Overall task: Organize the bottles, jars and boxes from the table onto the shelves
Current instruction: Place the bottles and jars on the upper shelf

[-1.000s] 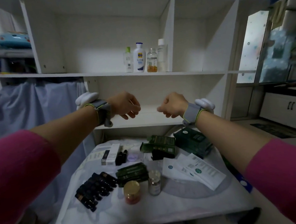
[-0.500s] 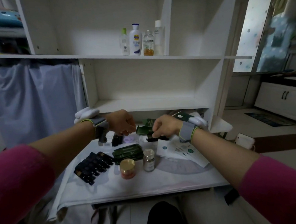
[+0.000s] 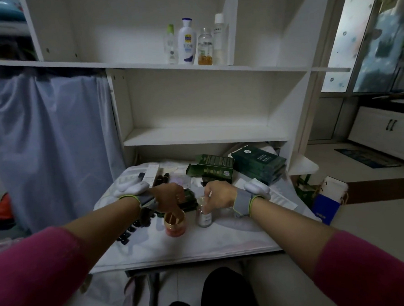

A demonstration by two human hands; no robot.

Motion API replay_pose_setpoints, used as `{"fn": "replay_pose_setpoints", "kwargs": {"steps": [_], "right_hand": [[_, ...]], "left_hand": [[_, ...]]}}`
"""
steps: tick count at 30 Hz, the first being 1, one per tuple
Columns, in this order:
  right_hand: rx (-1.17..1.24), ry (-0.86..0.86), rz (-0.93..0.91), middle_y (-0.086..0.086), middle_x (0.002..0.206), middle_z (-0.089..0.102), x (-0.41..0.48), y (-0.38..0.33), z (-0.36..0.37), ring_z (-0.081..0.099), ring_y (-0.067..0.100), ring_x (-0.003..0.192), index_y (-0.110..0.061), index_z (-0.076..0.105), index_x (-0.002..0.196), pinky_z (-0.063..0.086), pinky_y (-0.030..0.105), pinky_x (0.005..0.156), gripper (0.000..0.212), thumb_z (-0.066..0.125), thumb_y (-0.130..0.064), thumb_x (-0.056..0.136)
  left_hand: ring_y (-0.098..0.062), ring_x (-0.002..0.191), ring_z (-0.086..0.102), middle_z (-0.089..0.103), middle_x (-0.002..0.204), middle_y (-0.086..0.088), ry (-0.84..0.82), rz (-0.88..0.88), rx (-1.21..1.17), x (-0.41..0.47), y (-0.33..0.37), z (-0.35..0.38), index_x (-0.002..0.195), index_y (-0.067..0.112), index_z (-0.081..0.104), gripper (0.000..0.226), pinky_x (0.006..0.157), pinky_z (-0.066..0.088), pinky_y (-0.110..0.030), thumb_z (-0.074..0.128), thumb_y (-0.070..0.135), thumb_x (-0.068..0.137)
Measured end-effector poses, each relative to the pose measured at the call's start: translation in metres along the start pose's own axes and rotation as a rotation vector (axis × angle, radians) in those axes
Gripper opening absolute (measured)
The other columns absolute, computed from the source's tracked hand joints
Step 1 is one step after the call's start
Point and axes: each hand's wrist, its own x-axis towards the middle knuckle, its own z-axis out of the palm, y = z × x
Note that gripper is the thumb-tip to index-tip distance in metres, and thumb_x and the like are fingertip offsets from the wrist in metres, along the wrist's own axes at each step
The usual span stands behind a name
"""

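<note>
1. On the upper shelf [image 3: 143, 64]: four bottles [image 3: 195, 44] already placed; middle shelf [image 3: 202, 135] bare.
2. On the surface [image 3: 225, 241]: green boxes [image 3: 259, 164], dark vials [image 3: 128, 233], sachets, two jars left.
3. Left hand [image 3: 168, 197] curled over the gold-lidded jar [image 3: 174, 223], fingertips on its lid; grip uncertain.
4. Right hand [image 3: 220, 195] closing round the small glass jar [image 3: 204, 215].
5. Judged: most sorting undone.

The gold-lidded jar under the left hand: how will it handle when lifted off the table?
The gold-lidded jar looks squat and wide, so it probably will not tip easily. It appears glassy and full, likely heavy for its size and breakable if dropped. The left hand reaches it only from above at the lid, a grip that may slip on the shiny gold surface; holding the sides seems safer.
</note>
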Motion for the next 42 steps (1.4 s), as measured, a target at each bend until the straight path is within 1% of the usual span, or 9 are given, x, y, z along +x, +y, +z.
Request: {"fn": "replay_pose_setpoints", "kwargs": {"steps": [3,10,14,19,24,27,32,38,42], "right_hand": [[0.000,-0.018,0.003,0.017,0.114,0.064,0.006,0.001,0.007,0.056,0.023,0.088,0.000,0.063,0.104,0.044,0.031,0.071,0.044,0.079,-0.030,0.075],[-0.031,-0.015,0.004,0.012,0.115,0.064,0.013,0.003,0.022,0.061,0.028,0.103,-0.006,0.062,0.109,0.047,0.031,0.075,0.050,0.081,-0.032,0.071],[-0.008,-0.002,-0.002,0.012,0.116,0.062,0.014,0.005,0.026,0.060,0.028,0.104,-0.008,0.059,0.108,0.040,0.027,0.070,0.047,0.080,-0.028,0.071],[0.011,0.007,-0.007,0.013,0.110,0.065,0.012,0.005,0.025,0.060,0.025,0.093,-0.005,0.064,0.104,0.043,0.028,0.069,0.044,0.081,-0.027,0.070],[0.032,0.020,-0.024,0.010,0.100,0.064,0.011,0.007,0.020,0.054,0.020,0.083,-0.010,0.062,0.092,0.041,0.026,0.064,0.035,0.081,-0.029,0.070],[0.065,0.025,-0.028,0.005,0.089,0.060,0.010,0.006,0.011,0.055,0.019,0.080,-0.012,0.060,0.085,0.040,0.026,0.057,0.032,0.083,-0.029,0.069],[0.118,0.073,0.018,0.004,0.077,0.059,0.015,0.006,-0.009,0.055,0.018,0.068,-0.015,0.055,0.066,0.038,0.024,0.049,0.035,0.087,-0.031,0.064],[0.137,0.144,0.049,0.006,0.079,0.057,0.017,0.000,-0.036,0.054,0.019,0.069,-0.011,0.056,0.071,0.041,0.026,0.051,0.035,0.084,-0.031,0.066],[0.245,0.198,0.062,0.006,0.069,0.055,0.019,-0.004,-0.053,0.051,0.017,0.054,-0.011,0.055,0.067,0.044,0.029,0.046,0.030,0.082,-0.025,0.069]], "left_hand": [[-0.023,0.112,0.057,0.056,0.127,-0.006,-0.012,-0.010,-0.004,0.003,0.000,0.008,0.132,0.015,0.048,0.057,0.090,0.048,-0.031,0.069,0.031,0.082],[-0.019,0.100,0.055,0.055,0.123,-0.005,-0.045,-0.037,-0.052,0.009,-0.008,0.021,0.134,0.018,0.045,0.068,0.081,0.049,-0.028,0.076,0.031,0.074],[-0.016,0.095,0.048,0.052,0.124,-0.004,-0.064,-0.009,-0.041,0.009,-0.007,0.025,0.129,0.018,0.049,0.060,0.077,0.043,-0.026,0.076,0.029,0.076],[-0.021,0.107,0.054,0.053,0.125,-0.004,-0.059,-0.015,-0.043,0.011,-0.004,0.029,0.127,0.017,0.050,0.057,0.081,0.046,-0.028,0.075,0.028,0.076],[-0.016,0.094,0.052,0.056,0.114,-0.002,-0.047,-0.024,-0.067,0.011,-0.006,0.029,0.120,0.019,0.053,0.048,0.074,0.044,-0.025,0.074,0.029,0.078],[-0.018,0.098,0.057,0.057,0.115,-0.002,-0.037,-0.044,-0.108,0.011,-0.008,0.023,0.119,0.018,0.052,0.049,0.079,0.051,-0.028,0.074,0.031,0.077],[-0.019,0.100,0.059,0.059,0.116,-0.004,0.016,-0.052,-0.186,0.009,-0.009,0.001,0.117,0.015,0.051,0.045,0.079,0.052,-0.027,0.071,0.032,0.081],[-0.020,0.092,0.054,0.056,0.110,-0.004,0.123,-0.085,-0.231,0.009,-0.011,-0.029,0.117,0.013,0.049,0.044,0.076,0.047,-0.028,0.066,0.037,0.084],[-0.023,0.090,0.061,0.058,0.111,-0.008,0.172,-0.084,-0.281,0.008,-0.013,-0.050,0.119,0.012,0.048,0.044,0.075,0.053,-0.034,0.060,0.040,0.088]]}}
